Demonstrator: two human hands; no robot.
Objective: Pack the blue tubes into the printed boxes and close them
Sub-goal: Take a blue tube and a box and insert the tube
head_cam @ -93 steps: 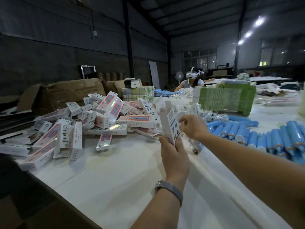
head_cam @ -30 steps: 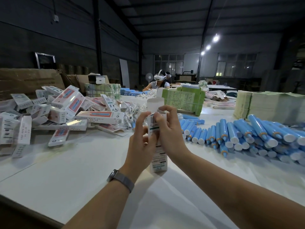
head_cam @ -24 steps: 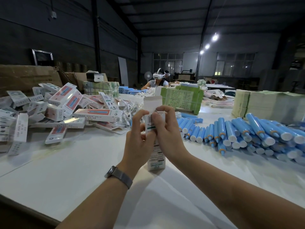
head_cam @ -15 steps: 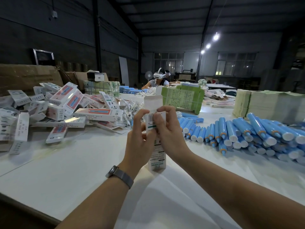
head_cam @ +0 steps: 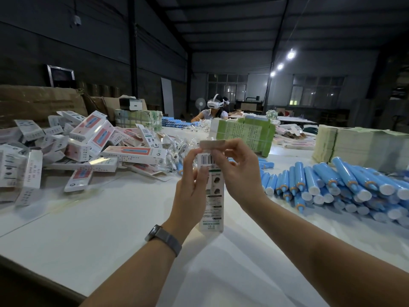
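**One head-worn camera, looking forward and down**

The single wide-angle view sits at the person's head, facing along a white table (head_cam: 93, 235) into a dim hall. Both forearms rise from the bottom edge, close up. No second view overlaps it.

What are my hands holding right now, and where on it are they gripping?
Both hold one upright printed box. The left hand grips its upper left side; the right hand pinches the top end, at the folded-over flap.
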